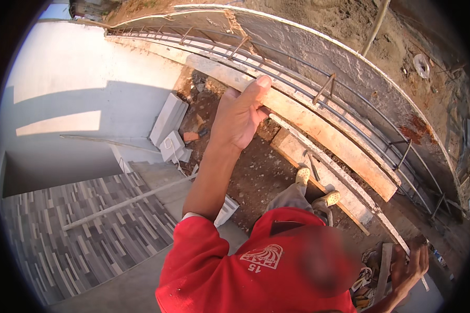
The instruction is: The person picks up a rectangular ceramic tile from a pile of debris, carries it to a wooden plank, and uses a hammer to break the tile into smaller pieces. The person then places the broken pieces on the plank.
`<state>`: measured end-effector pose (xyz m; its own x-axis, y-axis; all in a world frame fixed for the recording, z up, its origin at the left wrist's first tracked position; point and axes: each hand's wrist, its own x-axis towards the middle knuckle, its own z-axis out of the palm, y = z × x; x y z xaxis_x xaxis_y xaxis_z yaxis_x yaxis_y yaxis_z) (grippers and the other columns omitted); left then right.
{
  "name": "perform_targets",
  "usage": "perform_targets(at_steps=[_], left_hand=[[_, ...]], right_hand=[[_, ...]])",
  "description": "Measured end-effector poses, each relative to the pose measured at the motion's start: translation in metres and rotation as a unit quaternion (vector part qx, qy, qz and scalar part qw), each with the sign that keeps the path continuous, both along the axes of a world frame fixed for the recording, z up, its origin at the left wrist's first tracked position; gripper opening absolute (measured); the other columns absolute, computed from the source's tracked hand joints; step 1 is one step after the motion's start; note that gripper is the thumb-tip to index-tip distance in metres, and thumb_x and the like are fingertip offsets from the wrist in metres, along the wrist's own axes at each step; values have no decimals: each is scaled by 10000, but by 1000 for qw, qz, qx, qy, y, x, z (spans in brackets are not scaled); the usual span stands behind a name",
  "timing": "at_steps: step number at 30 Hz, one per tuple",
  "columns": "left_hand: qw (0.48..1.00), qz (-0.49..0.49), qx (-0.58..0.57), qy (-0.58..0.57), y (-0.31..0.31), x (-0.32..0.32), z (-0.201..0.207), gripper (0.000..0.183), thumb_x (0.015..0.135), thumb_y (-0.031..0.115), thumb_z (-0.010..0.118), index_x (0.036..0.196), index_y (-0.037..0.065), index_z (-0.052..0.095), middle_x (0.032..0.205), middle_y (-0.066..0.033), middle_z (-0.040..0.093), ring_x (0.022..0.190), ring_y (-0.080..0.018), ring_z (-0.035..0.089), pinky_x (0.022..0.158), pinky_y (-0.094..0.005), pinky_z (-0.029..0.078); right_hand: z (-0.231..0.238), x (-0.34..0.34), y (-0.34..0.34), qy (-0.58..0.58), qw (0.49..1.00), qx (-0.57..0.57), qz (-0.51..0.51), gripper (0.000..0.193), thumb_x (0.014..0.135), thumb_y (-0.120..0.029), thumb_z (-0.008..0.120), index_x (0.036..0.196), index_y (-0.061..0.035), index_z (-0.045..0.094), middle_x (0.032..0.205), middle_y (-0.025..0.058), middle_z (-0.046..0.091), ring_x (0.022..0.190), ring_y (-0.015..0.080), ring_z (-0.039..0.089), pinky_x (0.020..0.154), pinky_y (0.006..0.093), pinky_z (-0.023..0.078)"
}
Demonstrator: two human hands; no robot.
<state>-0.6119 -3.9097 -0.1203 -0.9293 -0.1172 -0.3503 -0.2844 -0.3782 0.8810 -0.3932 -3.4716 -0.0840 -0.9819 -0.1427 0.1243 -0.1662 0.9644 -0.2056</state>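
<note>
My left hand [239, 119] reaches up and grips a long wooden board [326, 134], thumb on its upper edge and fingers curled under it. The board lies along a rebar cage [329, 89] that runs beside a rough concrete wall [360, 73]. At the lower right my right hand [410, 267], partly in shade, is closed around a thin pale strip [324, 155]. That strip runs up toward my left hand, below the board. Whether its upper end touches my left fingers is hard to see.
My feet in yellow clogs [329, 198] stand by a pale slab edged with wood, with a slim dark tool [313, 166] on it. White blocks [168, 119] and an orange brick piece [191, 136] lie left. A pole [130, 202] crosses patterned tiles [83, 240]. Clutter lies near my right hand.
</note>
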Motion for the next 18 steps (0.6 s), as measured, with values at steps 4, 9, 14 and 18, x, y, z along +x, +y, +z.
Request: perform_targets(at_steps=[4, 9, 14, 18], left_hand=[[998, -11, 53, 37, 4, -2, 5, 475, 972, 209, 663, 1371, 4, 506, 1229, -66, 606, 1094, -206, 620, 915, -381, 513], [998, -33, 6, 49, 0, -7, 2, 468, 970, 198, 654, 1342, -48, 512, 1238, -107, 608, 1104, -226, 621, 963, -388, 507], [996, -55, 11, 67, -6, -11, -5, 352, 957, 189, 662, 1197, -63, 605, 1188, -112, 630, 1048, -183, 619, 846, -349, 498], [996, -41, 24, 81, -9, -9, -9, 357, 916, 212, 724, 1157, -35, 636, 1085, -77, 652, 1000, -169, 622, 837, -341, 492]], right_hand=[[0, 4, 0, -6, 1000, -11, -15, 256, 858, -134, 741, 1031, 27, 644, 933, 204, 641, 856, 431, 614, 763, 494, 479], [-6, 3, -5, -25, 999, -27, -32, 233, 838, -104, 741, 1000, 28, 640, 891, 185, 623, 814, 405, 600, 735, 470, 469], [-8, 1, -16, -30, 997, -36, -55, 217, 811, -62, 738, 974, 37, 635, 873, 172, 615, 789, 378, 598, 718, 449, 468], [-2, 4, -23, -25, 996, -49, -64, 232, 800, -70, 751, 973, 42, 643, 865, 170, 610, 769, 356, 597, 710, 426, 472]])
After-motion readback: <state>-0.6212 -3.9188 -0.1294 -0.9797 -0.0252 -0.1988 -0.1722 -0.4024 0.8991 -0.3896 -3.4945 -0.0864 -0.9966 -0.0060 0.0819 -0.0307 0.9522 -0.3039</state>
